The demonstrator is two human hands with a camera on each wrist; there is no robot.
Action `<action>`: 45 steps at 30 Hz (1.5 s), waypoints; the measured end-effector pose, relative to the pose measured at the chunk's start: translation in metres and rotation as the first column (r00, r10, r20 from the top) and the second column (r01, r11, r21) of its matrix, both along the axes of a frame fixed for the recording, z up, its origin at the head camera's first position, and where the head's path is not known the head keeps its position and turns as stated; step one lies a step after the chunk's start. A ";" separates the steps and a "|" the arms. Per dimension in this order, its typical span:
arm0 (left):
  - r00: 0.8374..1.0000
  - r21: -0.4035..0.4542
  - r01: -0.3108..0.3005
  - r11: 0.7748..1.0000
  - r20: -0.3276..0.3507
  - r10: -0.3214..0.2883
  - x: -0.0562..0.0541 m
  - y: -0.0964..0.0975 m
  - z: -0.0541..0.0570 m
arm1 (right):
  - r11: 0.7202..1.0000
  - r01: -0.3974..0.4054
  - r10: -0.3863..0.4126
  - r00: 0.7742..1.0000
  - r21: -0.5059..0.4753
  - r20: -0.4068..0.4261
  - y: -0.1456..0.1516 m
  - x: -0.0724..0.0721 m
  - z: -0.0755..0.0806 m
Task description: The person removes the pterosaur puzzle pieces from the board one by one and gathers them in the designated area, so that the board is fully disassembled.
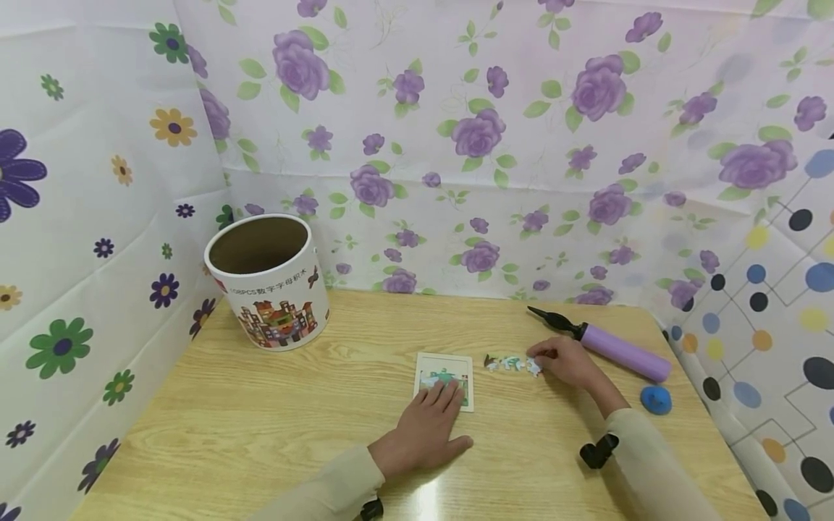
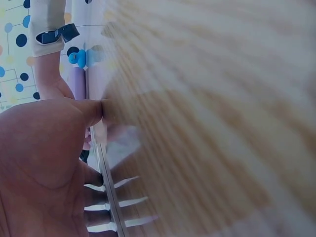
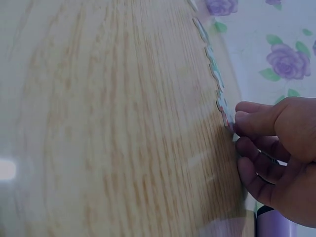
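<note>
Beige sleeve [image 1: 332,485] at the lower edge leads to the left hand [image 1: 426,432]: fingers extended, resting on the puzzle board [image 1: 443,363]. Right hand [image 1: 568,362]: fingers bent, thumb and index fingertip close together at the rightmost puzzle piece [image 1: 533,367]; pinch or mere touch cannot be told. Other puzzle pieces [image 1: 511,363] form a row on the surface [image 1: 313,412], between board and right hand. Purple pump [image 1: 625,352]: just beyond the right hand.

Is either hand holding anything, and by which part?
The left hand grips nothing, just rests on the puzzle board. The right hand is at the right edge of the rightmost puzzle piece; whether it pinches there cannot be told.
</note>
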State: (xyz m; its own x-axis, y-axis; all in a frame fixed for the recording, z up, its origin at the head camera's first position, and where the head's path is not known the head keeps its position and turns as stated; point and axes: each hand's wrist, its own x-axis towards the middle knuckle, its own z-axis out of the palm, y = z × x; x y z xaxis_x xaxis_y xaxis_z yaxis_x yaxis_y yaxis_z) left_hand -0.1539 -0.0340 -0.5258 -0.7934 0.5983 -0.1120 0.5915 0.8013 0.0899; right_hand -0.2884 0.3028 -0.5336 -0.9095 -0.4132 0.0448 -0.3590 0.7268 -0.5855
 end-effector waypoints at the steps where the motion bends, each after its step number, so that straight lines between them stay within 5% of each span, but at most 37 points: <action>1: 1.000 0.003 0.003 1.000 -0.002 -0.003 -0.001 0.000 0.000 | 1.000 0.009 -0.009 1.000 0.005 0.005 0.000 0.000 0.000; 11: 0.998 0.022 -0.002 1.000 -0.063 0.003 -0.001 0.000 -0.002 | 1.000 0.007 -0.007 1.000 -0.025 0.009 -0.020 0.013 0.013; 23: 0.999 -0.015 -0.041 0.999 0.001 0.041 0.013 0.004 0.004 | 0.994 -0.110 0.109 0.992 -0.012 -0.063 -0.067 0.030 0.020; 35: 0.999 0.030 -0.022 0.999 0.031 0.021 0.014 -0.002 -0.002 | 0.969 -0.246 0.244 0.968 -0.031 -0.059 -0.114 0.025 0.022; 45: 0.999 0.093 0.008 0.996 0.052 -0.013 0.013 -0.008 -0.006 | 0.962 -0.273 0.272 0.962 -0.028 -0.030 -0.154 0.016 0.018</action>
State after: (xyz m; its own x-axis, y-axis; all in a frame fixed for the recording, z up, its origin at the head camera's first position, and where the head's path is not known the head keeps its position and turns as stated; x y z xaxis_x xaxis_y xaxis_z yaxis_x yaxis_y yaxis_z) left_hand -0.1408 -0.0420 -0.5319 -0.7818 0.6160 -0.0969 0.5922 0.7821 0.1940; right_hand -0.2727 0.1490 -0.5158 -0.7611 -0.6432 0.0837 -0.5562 0.5809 -0.5943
